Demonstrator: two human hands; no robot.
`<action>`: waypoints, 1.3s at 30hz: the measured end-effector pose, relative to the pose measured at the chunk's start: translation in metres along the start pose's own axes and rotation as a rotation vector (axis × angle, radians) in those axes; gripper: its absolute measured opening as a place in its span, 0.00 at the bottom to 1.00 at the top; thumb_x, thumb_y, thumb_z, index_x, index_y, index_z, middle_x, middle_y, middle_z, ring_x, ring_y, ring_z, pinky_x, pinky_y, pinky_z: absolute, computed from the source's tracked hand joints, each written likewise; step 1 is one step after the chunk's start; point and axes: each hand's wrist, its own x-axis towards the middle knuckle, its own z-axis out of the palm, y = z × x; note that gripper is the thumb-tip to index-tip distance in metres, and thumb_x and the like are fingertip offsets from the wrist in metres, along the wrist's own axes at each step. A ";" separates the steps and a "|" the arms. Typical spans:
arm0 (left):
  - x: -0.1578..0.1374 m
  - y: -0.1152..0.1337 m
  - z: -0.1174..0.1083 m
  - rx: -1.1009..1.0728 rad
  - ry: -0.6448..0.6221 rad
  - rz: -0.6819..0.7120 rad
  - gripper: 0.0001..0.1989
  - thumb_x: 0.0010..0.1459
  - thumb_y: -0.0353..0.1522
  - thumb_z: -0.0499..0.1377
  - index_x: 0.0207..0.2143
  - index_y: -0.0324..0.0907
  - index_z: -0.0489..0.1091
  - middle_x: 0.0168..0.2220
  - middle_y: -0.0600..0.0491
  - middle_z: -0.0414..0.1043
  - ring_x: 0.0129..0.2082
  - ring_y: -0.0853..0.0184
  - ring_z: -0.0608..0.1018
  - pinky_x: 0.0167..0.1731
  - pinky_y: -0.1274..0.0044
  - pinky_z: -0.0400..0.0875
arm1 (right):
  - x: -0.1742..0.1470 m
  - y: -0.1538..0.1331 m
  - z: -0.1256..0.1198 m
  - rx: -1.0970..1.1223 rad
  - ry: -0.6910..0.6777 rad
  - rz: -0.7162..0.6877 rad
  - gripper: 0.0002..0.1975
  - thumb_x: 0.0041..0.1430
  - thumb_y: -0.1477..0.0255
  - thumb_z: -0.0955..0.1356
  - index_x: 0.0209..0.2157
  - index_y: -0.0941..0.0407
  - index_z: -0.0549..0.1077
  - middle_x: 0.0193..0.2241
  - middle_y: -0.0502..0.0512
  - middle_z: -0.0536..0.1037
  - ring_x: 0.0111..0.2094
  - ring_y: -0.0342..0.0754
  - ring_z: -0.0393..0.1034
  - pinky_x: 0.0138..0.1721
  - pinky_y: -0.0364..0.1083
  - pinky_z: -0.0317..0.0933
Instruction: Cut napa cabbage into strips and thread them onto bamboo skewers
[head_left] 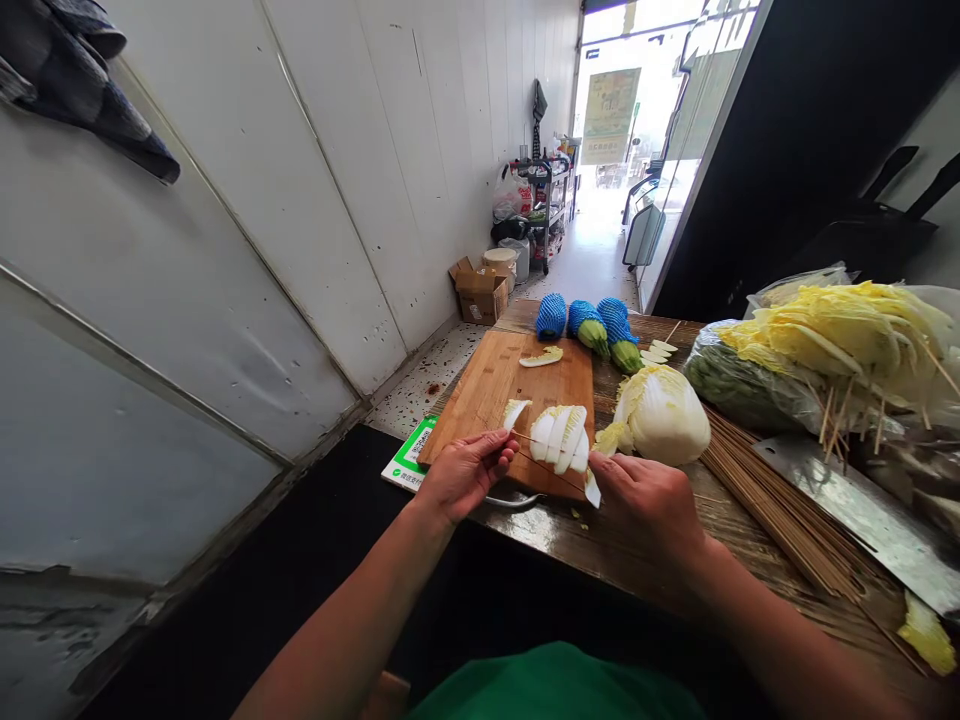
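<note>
My left hand (469,472) pinches a thin wooden skewer (531,438) over the near edge of a wooden cutting board (480,395). The skewer reaches right, across several white slices of napa cabbage (561,437) on the board. My right hand (649,495) is closed by the board's right corner, with a small piece of cabbage (592,489) at its fingertips. Its grip is partly hidden by its own fingers. Behind it stands a large cut head of napa cabbage (664,415). A single cabbage strip (541,358) lies farther back on the board.
Green squashes in blue foam nets (589,328) lie behind the board. To the right are a bundle of skewers (772,500), a broad cleaver blade (862,510) and a pile of skewered cabbage leaves (847,335). A curved metal handle (516,502) shows at the table's front edge.
</note>
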 end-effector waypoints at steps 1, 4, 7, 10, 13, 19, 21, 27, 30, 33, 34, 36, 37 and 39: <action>-0.001 -0.001 0.002 0.013 -0.007 -0.005 0.05 0.52 0.22 0.57 0.27 0.30 0.72 0.24 0.49 0.72 0.21 0.78 0.72 0.21 0.88 0.70 | 0.000 0.000 0.000 -0.001 0.006 -0.006 0.12 0.58 0.79 0.59 0.32 0.59 0.73 0.21 0.50 0.73 0.22 0.40 0.63 0.24 0.41 0.50; -0.001 -0.004 0.008 0.036 -0.013 -0.006 0.05 0.52 0.22 0.57 0.27 0.31 0.72 0.24 0.50 0.71 0.20 0.78 0.71 0.20 0.88 0.68 | 0.000 -0.001 0.001 -0.011 0.023 -0.016 0.11 0.58 0.79 0.59 0.33 0.60 0.73 0.21 0.50 0.73 0.22 0.40 0.63 0.24 0.41 0.50; 0.001 -0.008 0.011 0.066 -0.021 0.002 0.03 0.50 0.24 0.59 0.26 0.31 0.72 0.23 0.50 0.70 0.19 0.79 0.70 0.18 0.88 0.64 | -0.001 0.001 0.002 -0.018 0.042 -0.011 0.11 0.57 0.79 0.60 0.34 0.60 0.74 0.22 0.51 0.73 0.22 0.40 0.63 0.24 0.41 0.51; 0.002 -0.013 0.012 0.158 -0.019 0.073 0.04 0.48 0.27 0.61 0.23 0.33 0.72 0.21 0.53 0.68 0.17 0.80 0.66 0.15 0.88 0.59 | -0.002 0.002 0.003 -0.023 0.046 -0.017 0.11 0.57 0.80 0.60 0.35 0.60 0.74 0.23 0.52 0.74 0.23 0.40 0.64 0.24 0.41 0.52; 0.001 -0.018 0.015 0.385 0.051 0.269 0.08 0.45 0.32 0.63 0.21 0.35 0.72 0.18 0.56 0.66 0.14 0.79 0.63 0.13 0.86 0.55 | -0.002 0.001 0.005 -0.038 0.033 -0.030 0.12 0.57 0.80 0.60 0.36 0.59 0.74 0.25 0.53 0.75 0.24 0.41 0.65 0.26 0.41 0.54; -0.001 -0.012 0.016 0.561 0.090 0.397 0.14 0.47 0.40 0.60 0.25 0.36 0.74 0.19 0.53 0.69 0.14 0.77 0.64 0.13 0.84 0.55 | -0.001 0.004 0.002 0.012 0.062 0.038 0.11 0.58 0.78 0.60 0.37 0.59 0.73 0.26 0.54 0.77 0.25 0.42 0.68 0.27 0.41 0.57; -0.002 -0.005 0.013 0.535 0.135 0.479 0.16 0.49 0.41 0.59 0.30 0.36 0.75 0.21 0.52 0.70 0.15 0.76 0.65 0.13 0.84 0.56 | 0.003 0.012 -0.005 0.116 0.127 0.184 0.10 0.58 0.75 0.61 0.37 0.59 0.74 0.26 0.54 0.77 0.26 0.43 0.69 0.28 0.41 0.58; 0.000 0.016 0.017 0.570 0.066 0.672 0.19 0.41 0.31 0.66 0.40 0.40 0.73 0.36 0.49 0.74 0.36 0.69 0.74 0.33 0.84 0.67 | 0.018 0.040 -0.031 0.751 0.176 0.695 0.13 0.58 0.65 0.62 0.31 0.58 0.74 0.18 0.49 0.71 0.18 0.40 0.62 0.20 0.39 0.56; 0.003 0.022 0.031 0.587 0.013 0.739 0.34 0.36 0.28 0.68 0.49 0.47 0.66 0.51 0.49 0.66 0.52 0.64 0.67 0.44 0.81 0.63 | 0.022 0.043 -0.037 0.917 0.156 0.740 0.14 0.58 0.64 0.62 0.31 0.59 0.74 0.17 0.48 0.69 0.19 0.40 0.60 0.20 0.39 0.54; 0.006 0.029 0.046 0.779 -0.004 0.821 0.41 0.35 0.31 0.69 0.54 0.51 0.60 0.58 0.51 0.57 0.56 0.61 0.61 0.51 0.76 0.58 | 0.023 0.040 -0.039 1.002 0.105 0.710 0.15 0.57 0.63 0.62 0.29 0.59 0.74 0.17 0.48 0.68 0.20 0.39 0.59 0.21 0.39 0.54; 0.007 0.032 0.051 0.871 -0.027 0.865 0.42 0.34 0.33 0.69 0.55 0.51 0.60 0.59 0.52 0.56 0.57 0.60 0.59 0.53 0.74 0.55 | 0.023 0.039 -0.039 1.017 0.084 0.699 0.15 0.57 0.63 0.62 0.28 0.58 0.73 0.17 0.48 0.68 0.20 0.40 0.59 0.22 0.40 0.55; 0.009 0.037 0.062 1.044 -0.119 0.928 0.40 0.34 0.36 0.68 0.54 0.49 0.61 0.57 0.52 0.58 0.57 0.59 0.59 0.55 0.71 0.53 | 0.023 0.037 -0.041 1.027 0.046 0.682 0.15 0.57 0.62 0.62 0.28 0.58 0.73 0.17 0.48 0.68 0.21 0.40 0.60 0.23 0.40 0.56; 0.011 0.039 0.066 1.110 -0.187 0.912 0.36 0.36 0.38 0.67 0.52 0.48 0.64 0.55 0.52 0.62 0.55 0.59 0.63 0.54 0.70 0.55 | 0.023 0.037 -0.041 1.024 0.030 0.681 0.15 0.57 0.62 0.62 0.29 0.58 0.73 0.17 0.48 0.68 0.21 0.40 0.61 0.24 0.39 0.56; 0.017 0.042 0.073 1.180 -0.338 0.756 0.25 0.42 0.42 0.63 0.44 0.43 0.71 0.44 0.51 0.71 0.44 0.61 0.71 0.45 0.72 0.64 | 0.023 0.038 -0.041 1.005 0.013 0.706 0.16 0.57 0.61 0.62 0.31 0.59 0.74 0.17 0.48 0.69 0.21 0.40 0.60 0.24 0.39 0.55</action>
